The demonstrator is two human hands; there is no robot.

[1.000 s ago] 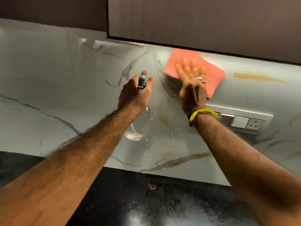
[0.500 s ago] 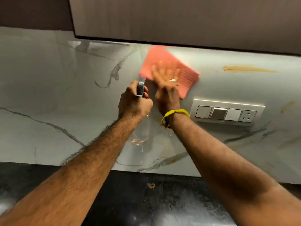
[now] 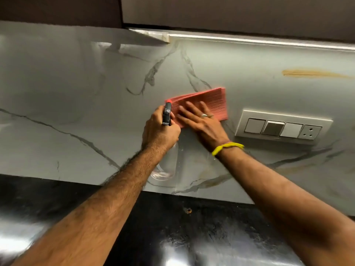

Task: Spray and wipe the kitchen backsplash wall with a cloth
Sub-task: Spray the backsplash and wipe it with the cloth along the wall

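Wiping now: pressing flat right hand on pink cloth against backsplash wall, beside switch plate. Gripping spray bottle in curled left hand. Probably needing brown streak next.

My folded salmon-pink waffle-textured cloth lies flat against the grey-white marble-veined backsplash wall, just left of the switch plate. My clear plastic spray bottle hangs upright just beside the cloth's left edge, its black trigger head and red nozzle tip pointing at the wall.
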